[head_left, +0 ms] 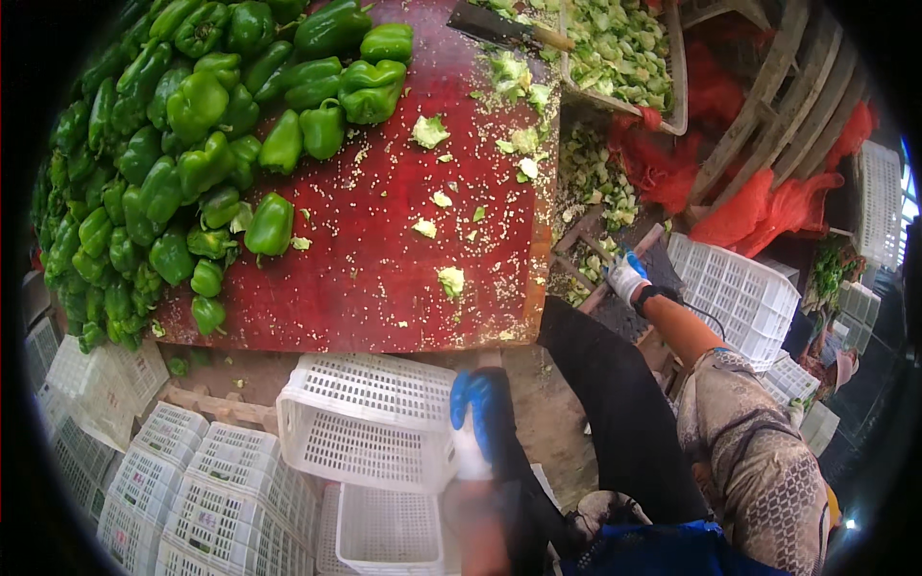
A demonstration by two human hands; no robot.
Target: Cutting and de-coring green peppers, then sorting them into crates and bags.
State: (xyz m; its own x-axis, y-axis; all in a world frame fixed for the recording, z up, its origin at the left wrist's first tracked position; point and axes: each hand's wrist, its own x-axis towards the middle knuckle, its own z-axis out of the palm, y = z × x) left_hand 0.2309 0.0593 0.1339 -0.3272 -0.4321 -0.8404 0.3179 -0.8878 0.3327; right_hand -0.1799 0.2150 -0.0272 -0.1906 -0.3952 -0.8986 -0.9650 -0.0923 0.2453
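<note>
My left hand (471, 418), in a blue and white glove, is at the right end of a white plastic crate (370, 422). Its fingers are closed on the crate's rim, and the crate lies tilted on its side, opening toward me. My right hand (628, 276), gloved the same way, is out to the right with its fingers curled at the wooden edge of a dark-topped frame (663, 274); the fingertips are partly hidden. Ahead stands a red tabletop (384, 288), strewn with seeds and leafy scraps. Green bell peppers (197, 106) are heaped on its left side.
More white crates (226, 490) are stacked at the lower left, and another crate (389, 523) stands below the tilted one. A bin of green scraps (619, 58), a dark blade with a wooden handle (495, 26), red netting (759, 216) and a white crate (735, 298) are on the right.
</note>
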